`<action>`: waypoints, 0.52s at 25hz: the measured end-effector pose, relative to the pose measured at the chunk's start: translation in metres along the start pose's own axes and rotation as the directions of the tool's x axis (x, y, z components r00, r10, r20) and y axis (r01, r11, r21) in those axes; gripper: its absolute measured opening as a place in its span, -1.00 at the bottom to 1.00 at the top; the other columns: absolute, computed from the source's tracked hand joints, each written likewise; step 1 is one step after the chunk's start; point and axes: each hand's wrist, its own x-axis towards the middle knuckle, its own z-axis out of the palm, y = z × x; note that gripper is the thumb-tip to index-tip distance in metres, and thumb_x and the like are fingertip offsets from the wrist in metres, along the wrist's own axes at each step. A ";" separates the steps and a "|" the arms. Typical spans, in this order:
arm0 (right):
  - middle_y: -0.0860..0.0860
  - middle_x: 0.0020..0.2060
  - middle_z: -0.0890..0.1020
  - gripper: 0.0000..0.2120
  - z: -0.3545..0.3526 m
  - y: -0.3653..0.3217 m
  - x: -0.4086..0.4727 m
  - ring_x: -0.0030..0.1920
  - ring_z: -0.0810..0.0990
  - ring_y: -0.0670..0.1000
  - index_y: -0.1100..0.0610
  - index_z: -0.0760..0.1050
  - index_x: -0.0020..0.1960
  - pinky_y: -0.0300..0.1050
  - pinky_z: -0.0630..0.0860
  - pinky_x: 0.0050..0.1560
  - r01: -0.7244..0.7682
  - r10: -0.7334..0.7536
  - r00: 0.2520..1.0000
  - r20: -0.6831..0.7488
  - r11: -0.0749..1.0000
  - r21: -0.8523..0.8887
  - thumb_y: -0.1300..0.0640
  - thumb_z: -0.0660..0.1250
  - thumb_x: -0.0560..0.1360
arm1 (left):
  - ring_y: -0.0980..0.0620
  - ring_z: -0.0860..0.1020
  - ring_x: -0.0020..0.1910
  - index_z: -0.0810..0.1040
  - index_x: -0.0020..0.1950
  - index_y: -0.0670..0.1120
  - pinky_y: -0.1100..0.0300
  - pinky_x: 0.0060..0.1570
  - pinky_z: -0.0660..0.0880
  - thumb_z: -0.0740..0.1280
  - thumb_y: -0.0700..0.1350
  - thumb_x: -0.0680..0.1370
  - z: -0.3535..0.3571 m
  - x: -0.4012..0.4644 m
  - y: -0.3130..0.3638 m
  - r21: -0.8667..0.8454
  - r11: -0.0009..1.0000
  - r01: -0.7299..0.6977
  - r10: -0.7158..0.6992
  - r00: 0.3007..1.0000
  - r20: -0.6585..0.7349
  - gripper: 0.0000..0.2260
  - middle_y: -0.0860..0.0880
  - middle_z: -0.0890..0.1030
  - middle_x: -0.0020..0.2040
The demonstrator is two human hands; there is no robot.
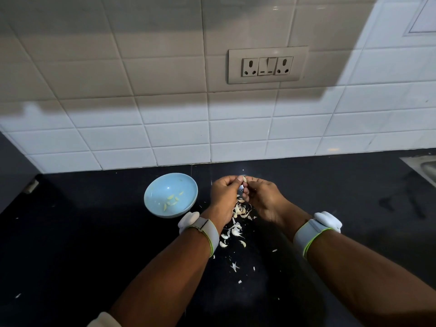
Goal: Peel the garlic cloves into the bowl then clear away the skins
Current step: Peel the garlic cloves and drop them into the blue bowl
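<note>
Light blue bowl (170,195) sits on the black counter (70,244), w/ a few peeled cloves (171,200) lying in the bottom. Just right of it, left hand (224,197) and right hand (265,197) meet fingertip to fingertip above the counter, both pinching one garlic clove (244,179) btwn them, fingers curled round it. Under the hands and back toward the wrists there's a scatter of skins (237,223) on the counter, touching nothing else. White wristbands (206,230) on both arms. Tiled wall behind, socket plate (267,65) up right of center. Far right edge, corner of a steel sink (424,167).
</note>
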 end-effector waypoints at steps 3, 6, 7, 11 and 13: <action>0.10 -0.22 0.61 -0.85 0.004 0.006 -0.003 -0.30 0.55 -0.06 0.30 0.59 0.08 -0.24 0.59 -0.26 0.119 -0.122 0.992 -0.022 0.988 -0.100 0.27 0.25 0.67 | 0.20 0.56 -0.40 0.66 -0.10 -0.22 0.31 -0.41 0.50 0.40 -0.19 0.61 0.001 -0.001 0.000 -0.054 0.998 0.026 -0.028 0.999 -0.029 -0.86 -0.03 0.64 -0.30; 0.13 -0.23 0.63 -0.82 0.004 0.008 -0.003 -0.28 0.57 -0.03 0.33 0.61 0.07 -0.17 0.60 -0.18 0.184 -0.187 0.982 -0.015 0.977 -0.106 0.20 0.34 0.64 | 0.13 0.51 -0.42 0.61 -0.02 -0.30 0.25 -0.48 0.46 0.38 -0.18 0.63 0.004 0.001 0.003 -0.049 0.999 0.018 -0.018 1.000 -0.012 -0.83 -0.07 0.61 -0.28; 0.14 -0.23 0.64 -0.82 0.003 0.009 -0.004 -0.28 0.58 -0.02 0.33 0.62 0.07 -0.14 0.60 -0.13 0.188 -0.189 0.982 -0.010 0.978 -0.092 0.20 0.36 0.63 | 0.13 0.50 -0.42 0.59 0.00 -0.31 0.25 -0.48 0.47 0.37 -0.17 0.64 0.004 0.001 0.006 -0.021 1.000 0.011 -0.011 1.000 -0.004 -0.82 -0.07 0.60 -0.27; 0.15 -0.21 0.66 -0.82 0.002 0.009 -0.005 -0.24 0.59 0.00 0.36 0.60 0.13 -0.12 0.60 -0.09 0.194 -0.195 0.981 -0.013 0.980 -0.051 0.26 0.32 0.65 | 0.17 0.49 -0.44 0.52 -0.06 -0.18 0.24 -0.44 0.47 0.22 -0.17 0.68 0.010 0.003 0.012 0.096 0.995 -0.014 0.007 0.997 0.073 -0.83 -0.05 0.54 -0.28; 0.13 -0.20 0.66 -0.83 0.002 0.008 -0.007 -0.26 0.58 -0.02 0.34 0.58 0.13 -0.13 0.57 -0.12 0.195 -0.196 0.980 -0.027 0.980 -0.033 0.24 0.29 0.66 | 0.17 0.46 -0.46 0.45 -0.16 -0.11 0.22 -0.44 0.43 0.14 -0.21 0.66 0.011 0.002 0.011 0.147 0.989 -0.021 0.010 0.997 0.072 -0.78 -0.02 0.50 -0.32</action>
